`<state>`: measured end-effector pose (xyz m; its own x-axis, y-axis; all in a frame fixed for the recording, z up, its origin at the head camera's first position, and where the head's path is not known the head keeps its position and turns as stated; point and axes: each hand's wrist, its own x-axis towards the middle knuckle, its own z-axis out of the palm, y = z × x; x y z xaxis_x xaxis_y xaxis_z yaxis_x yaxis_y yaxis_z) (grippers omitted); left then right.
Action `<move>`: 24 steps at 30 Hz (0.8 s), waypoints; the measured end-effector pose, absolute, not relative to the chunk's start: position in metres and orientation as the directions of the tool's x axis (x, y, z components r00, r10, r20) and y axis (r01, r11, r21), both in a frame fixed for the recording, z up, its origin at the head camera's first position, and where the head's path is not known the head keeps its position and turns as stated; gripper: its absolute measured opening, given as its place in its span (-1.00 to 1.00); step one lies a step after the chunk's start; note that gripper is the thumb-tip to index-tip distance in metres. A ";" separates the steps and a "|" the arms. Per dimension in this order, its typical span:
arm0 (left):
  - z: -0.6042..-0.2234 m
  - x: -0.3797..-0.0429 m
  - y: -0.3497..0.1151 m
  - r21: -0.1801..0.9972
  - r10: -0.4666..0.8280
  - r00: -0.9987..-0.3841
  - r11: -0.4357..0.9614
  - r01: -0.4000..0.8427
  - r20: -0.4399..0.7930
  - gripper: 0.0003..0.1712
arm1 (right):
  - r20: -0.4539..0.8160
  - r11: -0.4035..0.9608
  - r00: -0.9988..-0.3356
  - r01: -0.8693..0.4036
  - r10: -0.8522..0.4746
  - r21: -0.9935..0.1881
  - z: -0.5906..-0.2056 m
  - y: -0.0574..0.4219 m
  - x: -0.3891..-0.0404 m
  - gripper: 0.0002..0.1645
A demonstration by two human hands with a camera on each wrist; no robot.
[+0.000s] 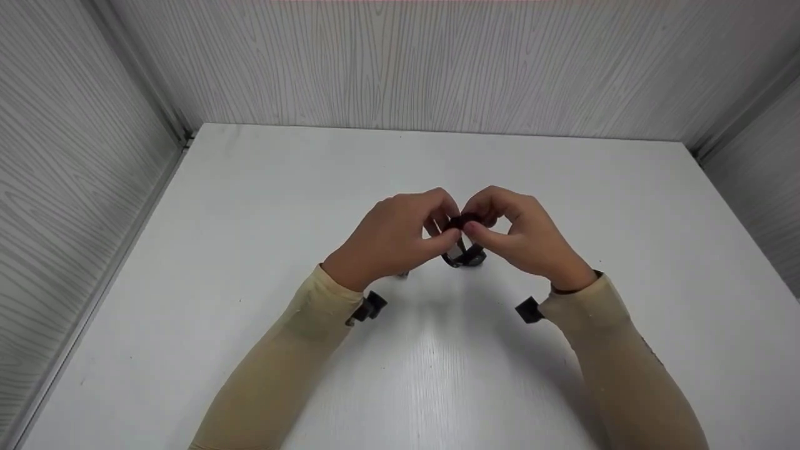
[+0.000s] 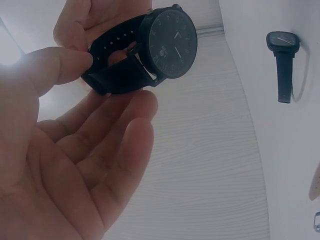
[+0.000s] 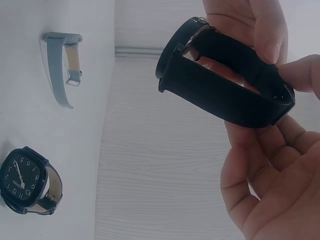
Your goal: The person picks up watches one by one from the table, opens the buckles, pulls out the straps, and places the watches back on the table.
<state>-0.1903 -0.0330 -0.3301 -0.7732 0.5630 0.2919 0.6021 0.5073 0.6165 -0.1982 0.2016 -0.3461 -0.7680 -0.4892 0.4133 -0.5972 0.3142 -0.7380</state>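
The left hand [image 1: 397, 234] and right hand [image 1: 528, 234] pinched the round black watch [image 2: 172, 44] by its strap [image 3: 210, 92], partly hiding it; below the watch on the white table [image 1: 437, 375], a pale strap [image 2: 316, 185] ran out of view

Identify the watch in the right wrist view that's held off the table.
The round black watch, its strap held by the left hand and right hand; the pale-blue watch and squarish-dial watch rest on the table.
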 end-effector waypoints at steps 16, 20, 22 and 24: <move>-0.334 -0.192 -0.032 0.602 0.560 -0.783 0.537 0.591 0.269 -0.81 | 0.413 0.281 -0.757 -0.598 -0.507 -0.751 -0.345 0.202 -0.197 -0.82; -0.335 -0.192 -0.032 0.580 0.570 -0.770 0.537 0.613 0.287 -0.84 | 0.408 0.276 -0.752 -0.598 -0.518 -0.753 -0.346 0.202 -0.197 -0.80; -0.335 -0.192 -0.032 0.570 0.570 -0.762 0.532 0.626 0.306 -0.85 | 0.408 0.275 -0.753 -0.597 -0.517 -0.753 -0.346 0.202 -0.197 -0.80; -0.335 -0.192 -0.032 0.565 0.568 -0.755 0.522 0.639 0.328 -0.86 | 0.413 0.276 -0.754 -0.599 -0.511 -0.751 -0.347 0.202 -0.197 -0.82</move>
<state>-0.1918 -0.0322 -0.3354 -0.7548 0.5678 0.3283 0.6387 0.5222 0.5651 -0.1974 0.2016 -0.3471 -0.7538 -0.5111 0.4131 -0.5991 0.2763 -0.7515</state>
